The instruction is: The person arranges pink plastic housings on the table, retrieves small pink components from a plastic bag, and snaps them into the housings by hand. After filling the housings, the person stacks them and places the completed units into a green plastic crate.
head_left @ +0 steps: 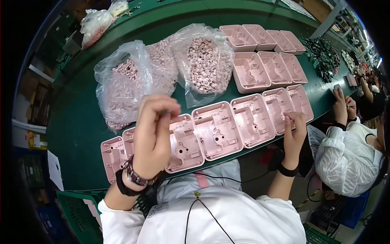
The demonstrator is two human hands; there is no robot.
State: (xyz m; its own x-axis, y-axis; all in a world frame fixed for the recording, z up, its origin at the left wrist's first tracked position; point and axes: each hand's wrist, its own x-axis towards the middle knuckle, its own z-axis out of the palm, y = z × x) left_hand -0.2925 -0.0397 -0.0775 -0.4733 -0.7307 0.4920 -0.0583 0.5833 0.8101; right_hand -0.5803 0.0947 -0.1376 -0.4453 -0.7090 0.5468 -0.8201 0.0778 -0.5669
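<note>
A row of pink plastic housings [219,152] lies along the table's near edge, open side up, with posts and holes inside. Raised over the left part of that row is my left hand [151,136], its fingers curled toward the thumb and slightly blurred. It hides part of the housings beneath; whatever its fingertips hold is not distinguishable. My right hand [295,134] is at the near side of a housing [277,107] toward the row's right end. Its thumb and fingers are pinched together above that housing, and any small part in them is too small to name.
Two clear bags of small pink parts [207,67] [132,87] stand beyond the row. More pink housings [252,75] sit at the back right, beside a heap of dark parts [323,57]. A co-worker [345,154] sits at my right. Green crates [79,211] stand below left.
</note>
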